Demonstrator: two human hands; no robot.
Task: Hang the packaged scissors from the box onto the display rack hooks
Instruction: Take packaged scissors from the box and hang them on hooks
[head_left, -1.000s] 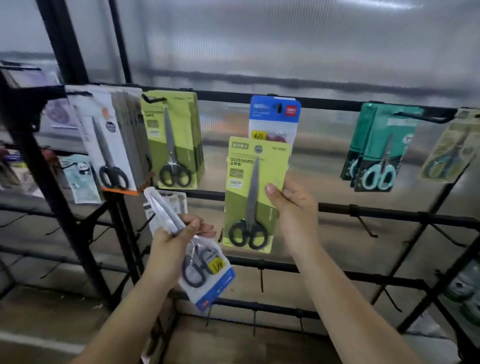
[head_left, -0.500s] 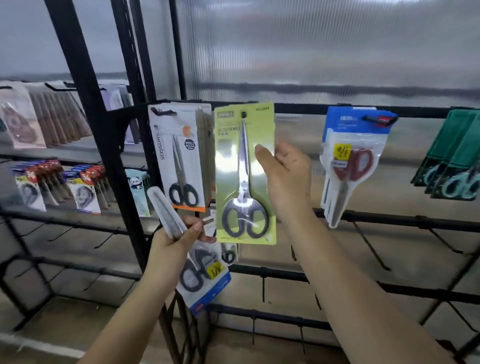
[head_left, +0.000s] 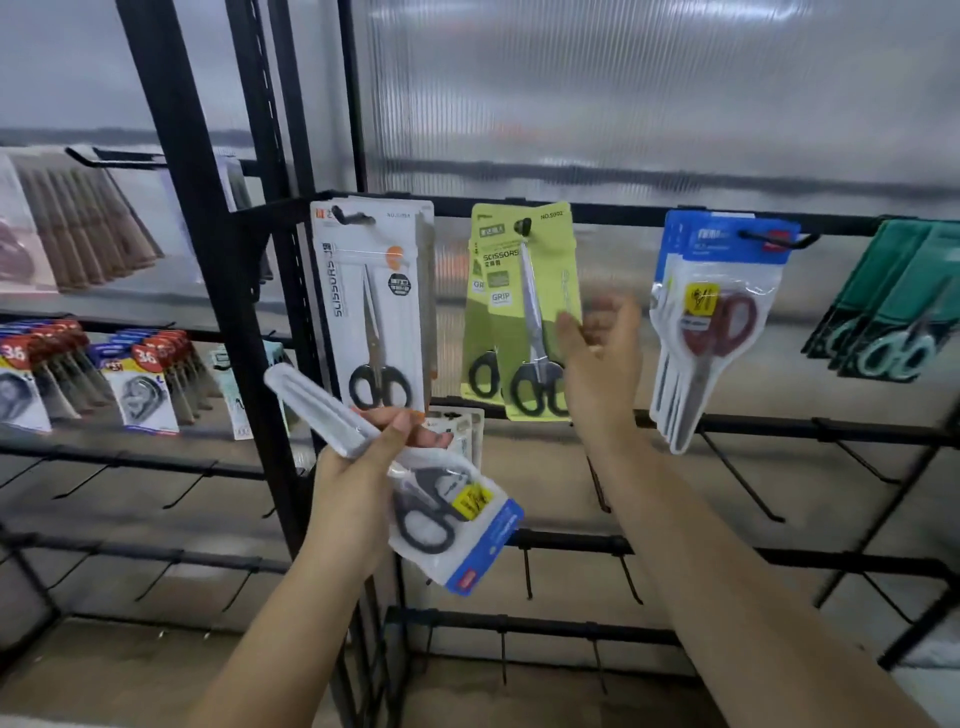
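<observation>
R hand open, empty beside green scissors pack on hook; L hand grips blue-edged pack, prob next to hang.

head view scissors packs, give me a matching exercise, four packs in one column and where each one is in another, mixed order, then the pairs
Things
1. white card pack of black-handled scissors
2. lime-green card pack of black-handled scissors
3. blue-topped clear pouch of red-handled scissors
4. blue-edged clear pouch of black-handled scissors

Places
A. gripped upside down in the left hand
B. on the hook right of the right hand
C. on the hook just right of the black upright post
D. on the hook just left of the right hand

Pairs: 1-C, 2-D, 3-B, 4-A
</observation>
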